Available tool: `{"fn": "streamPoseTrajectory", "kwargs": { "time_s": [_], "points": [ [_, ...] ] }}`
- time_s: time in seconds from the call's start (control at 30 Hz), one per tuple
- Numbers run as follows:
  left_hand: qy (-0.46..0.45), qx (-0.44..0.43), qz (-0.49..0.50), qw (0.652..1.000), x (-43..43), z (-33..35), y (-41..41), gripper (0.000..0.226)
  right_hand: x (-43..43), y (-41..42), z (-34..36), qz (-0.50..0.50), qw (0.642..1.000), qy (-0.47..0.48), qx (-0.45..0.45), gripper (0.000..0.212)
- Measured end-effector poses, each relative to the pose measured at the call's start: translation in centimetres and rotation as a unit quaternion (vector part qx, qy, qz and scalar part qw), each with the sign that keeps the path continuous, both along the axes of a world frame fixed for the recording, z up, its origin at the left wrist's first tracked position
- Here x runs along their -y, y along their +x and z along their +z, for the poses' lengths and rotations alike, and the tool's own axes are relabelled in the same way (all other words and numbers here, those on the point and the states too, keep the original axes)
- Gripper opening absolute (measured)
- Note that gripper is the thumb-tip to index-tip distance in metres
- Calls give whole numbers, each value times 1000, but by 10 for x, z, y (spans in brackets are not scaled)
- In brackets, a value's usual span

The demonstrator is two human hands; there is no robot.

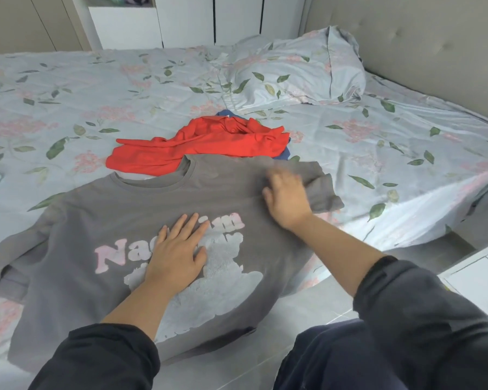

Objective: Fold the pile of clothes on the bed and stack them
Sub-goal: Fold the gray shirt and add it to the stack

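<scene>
Soft grey T-shirt [96, 220], flat under left hand [178, 254]

The bare left hand [178, 251] lies palm down, its fingers straight and slightly spread, thumb out to the right; the bare left forearm [135, 302] runs back into a black long sleeve [96, 358] that stops well short of the wrist; the bare right hand [286, 201] reaches ahead of and to the right of the other hand, palm down, thumb pointing left; its fingertips are blurred, so their grip cannot be told; the bare right forearm [341, 254] ends in a dark grey long sleeve [423, 311].
</scene>
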State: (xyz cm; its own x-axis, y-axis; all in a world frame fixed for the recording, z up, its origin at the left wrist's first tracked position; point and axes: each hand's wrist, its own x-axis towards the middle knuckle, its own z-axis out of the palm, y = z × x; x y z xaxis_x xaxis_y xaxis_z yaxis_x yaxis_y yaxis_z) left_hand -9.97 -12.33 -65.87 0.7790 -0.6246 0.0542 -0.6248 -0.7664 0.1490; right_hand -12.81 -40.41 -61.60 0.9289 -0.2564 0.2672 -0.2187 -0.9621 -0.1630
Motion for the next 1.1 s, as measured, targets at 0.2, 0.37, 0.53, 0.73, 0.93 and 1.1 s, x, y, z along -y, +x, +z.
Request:
{"fn": "streamPoseTrajectory", "kwargs": {
  "time_s": [0.2,0.37,0.53,0.73,0.93,1.1],
  "points": [
    [-52,-26,7,998,-1,4,-2,58,-32,10,-19,-140,976,44,-159,60],
    [-80,-23,77,994,-18,11,8,51,-111,30,-15,-17,991,28,-127,61],
    [25,41,182,982,-109,20,34,47,-208,35,-24,104,980,22,-169,60],
    [-86,90,396,910,-233,33,35,46,-291,27,-37,168,971,42,-163,58],
    [-186,-66,403,894,-279,37,41,50,-290,31,-41,149,972,12,-178,59],
    [-169,-138,240,946,-287,51,47,28,-289,34,-39,147,969,8,-201,59]
  ]
}}
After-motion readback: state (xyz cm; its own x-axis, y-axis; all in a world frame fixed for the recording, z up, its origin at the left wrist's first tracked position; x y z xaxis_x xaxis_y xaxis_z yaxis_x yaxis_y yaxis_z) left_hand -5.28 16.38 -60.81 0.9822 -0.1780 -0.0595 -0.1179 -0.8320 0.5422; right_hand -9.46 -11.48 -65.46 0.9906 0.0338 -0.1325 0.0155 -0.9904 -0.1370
